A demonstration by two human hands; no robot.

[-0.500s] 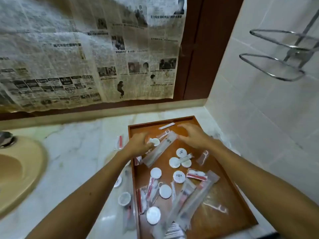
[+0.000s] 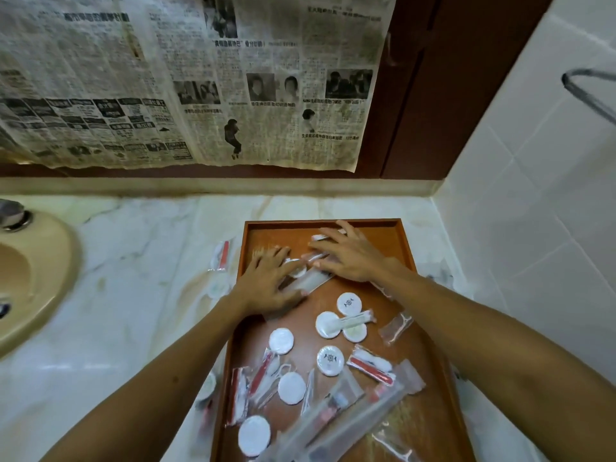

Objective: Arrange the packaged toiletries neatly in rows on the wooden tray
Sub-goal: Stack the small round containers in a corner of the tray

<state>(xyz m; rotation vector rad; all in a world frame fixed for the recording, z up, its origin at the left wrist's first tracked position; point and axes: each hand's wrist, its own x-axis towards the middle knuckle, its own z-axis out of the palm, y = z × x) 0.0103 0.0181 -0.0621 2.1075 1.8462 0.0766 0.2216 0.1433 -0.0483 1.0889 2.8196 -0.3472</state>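
Observation:
The wooden tray (image 2: 405, 243) lies on the marble counter, scattered with packaged toiletries: several round white packets (image 2: 330, 360), red-and-white sachets (image 2: 368, 363) and long clear toothbrush packs (image 2: 343, 425) at the near end. My left hand (image 2: 268, 283) lies flat with spread fingers on a long clear packet (image 2: 308, 283) at the tray's far left. My right hand (image 2: 348, 256) rests flat beside it, fingers spread over small packets near the far edge.
A red-and-white sachet (image 2: 220, 256) and a round packet (image 2: 216, 288) lie on the counter left of the tray. A beige sink (image 2: 30, 275) sits at far left. Newspaper covers the back wall; a tiled wall with a metal rack (image 2: 586, 91) stands on the right.
The view has shifted closer and lower over the tray. Both hands have flattened and spread over the packets at the tray's far end.

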